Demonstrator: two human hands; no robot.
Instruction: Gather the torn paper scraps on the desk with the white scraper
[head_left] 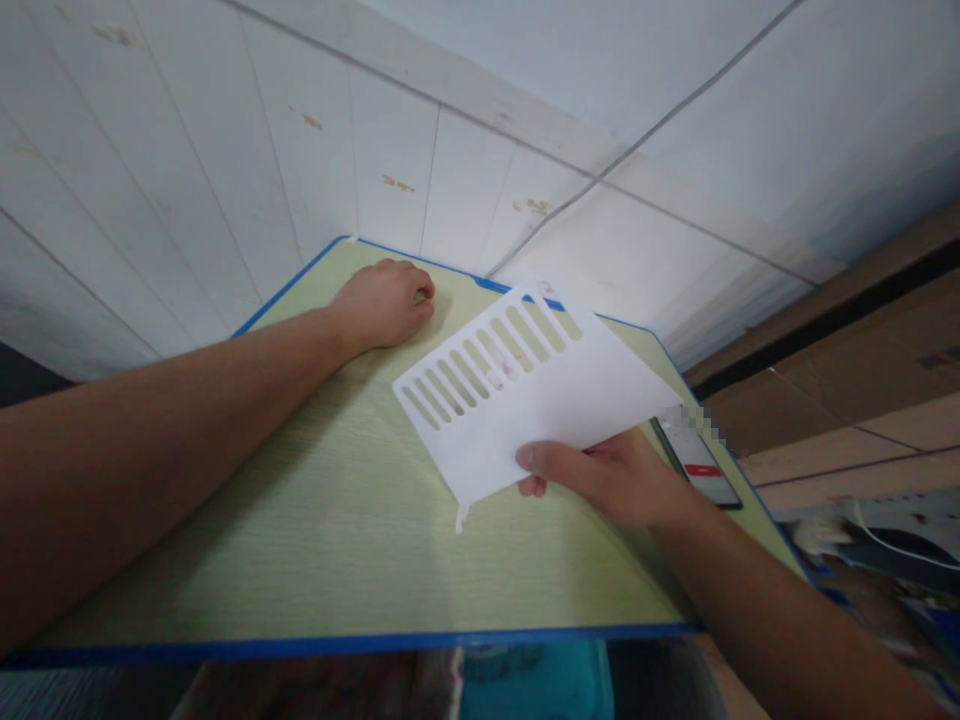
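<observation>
My right hand grips the lower edge of a white sheet, thumb on top and fingers underneath. The sheet looks like paper or thin card, with a row of rounded slots cut along its far side. It is held tilted above the table, and a small narrow strip hangs from its near left corner. At the back left, my left hand rests on the table in a loose fist. A small gap shows between its thumb and forefinger, but the inside of the fist is hidden.
The pale green table has a blue rim. A phone lies by its right edge, partly behind my right hand. A white panelled wall with a grey cable stands behind. Below the front edge sits a turquoise container.
</observation>
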